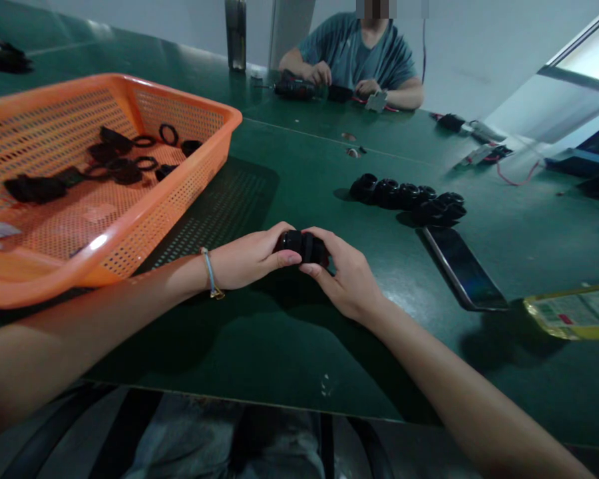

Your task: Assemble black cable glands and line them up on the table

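Note:
My left hand (249,258) and my right hand (343,274) meet over the green table (289,346) and together grip a small black round plastic fitting (302,245). Left fingers pinch its left end, right fingers wrap its right end. A bracelet sits on my left wrist. To the upper right lies a row of several similar black fittings (409,199). An orange mesh basket (190,193) at the left holds several black rings and loose parts (124,163).
A dark phone (462,266) lies right of my hands, with a yellow packet (574,311) at the right edge. Across the table another person (364,63) handles black parts. A metal bottle (235,33) stands far back. Cables lie at the far right.

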Tool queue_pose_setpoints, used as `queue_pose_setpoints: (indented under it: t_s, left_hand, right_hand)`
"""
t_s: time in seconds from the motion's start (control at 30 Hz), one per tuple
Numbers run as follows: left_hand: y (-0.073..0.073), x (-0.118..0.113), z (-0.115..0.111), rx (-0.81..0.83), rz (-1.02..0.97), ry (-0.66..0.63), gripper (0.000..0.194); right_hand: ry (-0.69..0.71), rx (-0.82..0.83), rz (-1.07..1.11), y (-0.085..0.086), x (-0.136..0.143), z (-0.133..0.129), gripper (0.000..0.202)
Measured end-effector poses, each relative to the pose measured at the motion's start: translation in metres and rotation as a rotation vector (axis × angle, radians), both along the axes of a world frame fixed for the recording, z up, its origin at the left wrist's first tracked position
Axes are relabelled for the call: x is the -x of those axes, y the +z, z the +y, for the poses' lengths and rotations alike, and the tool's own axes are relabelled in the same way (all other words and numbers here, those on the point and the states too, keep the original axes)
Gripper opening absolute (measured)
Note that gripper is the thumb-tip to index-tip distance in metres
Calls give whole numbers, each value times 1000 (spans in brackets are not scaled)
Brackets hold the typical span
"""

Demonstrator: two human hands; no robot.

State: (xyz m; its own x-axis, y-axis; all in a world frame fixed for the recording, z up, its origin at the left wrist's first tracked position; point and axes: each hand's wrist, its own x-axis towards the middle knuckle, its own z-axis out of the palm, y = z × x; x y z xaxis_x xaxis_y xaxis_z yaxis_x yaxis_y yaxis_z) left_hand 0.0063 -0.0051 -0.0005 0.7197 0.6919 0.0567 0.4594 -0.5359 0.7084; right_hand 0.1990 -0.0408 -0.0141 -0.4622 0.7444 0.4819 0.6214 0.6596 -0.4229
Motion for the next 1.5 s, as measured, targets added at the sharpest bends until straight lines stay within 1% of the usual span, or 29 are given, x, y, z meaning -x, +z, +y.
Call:
queue_pose_setpoints:
  t_s: [0.13, 0.33, 0.47, 0.67, 0.73, 0.8, 0.9, 0.97, 1.0, 1.07, 1.13, 1.33, 1.4, 1.5]
  left_hand:
    - [2, 0, -1, -36, 39, 16, 43]
    - [0, 0, -1, -103, 81, 17, 43]
    - [0, 0, 0, -137, 128, 26, 49]
    - [0, 3, 1, -222, 123, -4, 67]
    - [0, 3, 1, -216, 94, -5, 70]
    - [0, 2, 1, -163, 52, 5, 68]
    - [1, 0, -1, -69, -33, 27, 59]
    - [1, 0, -1, -23, -90, 33, 54]
    - [1, 0, -1, -6, -110, 30, 52]
    - [0, 0, -1, 20, -126, 16, 51]
    - [0, 0, -1, 29, -121, 2, 54]
    - [0, 1, 1, -19, -56, -2, 65]
    - [1, 1, 0, -27, -39, -2, 66]
    - [3, 1, -2, -29, -19, 5, 63]
  right_hand:
    - [-19, 39, 29, 1, 2, -2, 37]
    - [-36, 119, 51, 1, 4, -4, 32]
    - [-56, 157, 61, 2, 6, -5, 32]
    - [-83, 230, 107, 4, 9, -8, 30]
    - [-93, 255, 125, 4, 9, -8, 32]
    - [-102, 276, 130, 4, 8, -7, 33]
    - [-101, 222, 99, 3, 7, -4, 39]
    - [-82, 118, 58, 2, 6, -3, 46]
    - [-71, 63, 36, 2, 6, -3, 47]
    - [-50, -25, -2, 2, 5, -2, 40]
    - [-43, -73, -31, 2, 5, -2, 34]
    - [-24, -119, -33, 0, 5, -2, 34]
    - [-24, -101, -13, 0, 4, -3, 34]
    - [-35, -24, 10, 1, 5, -5, 33]
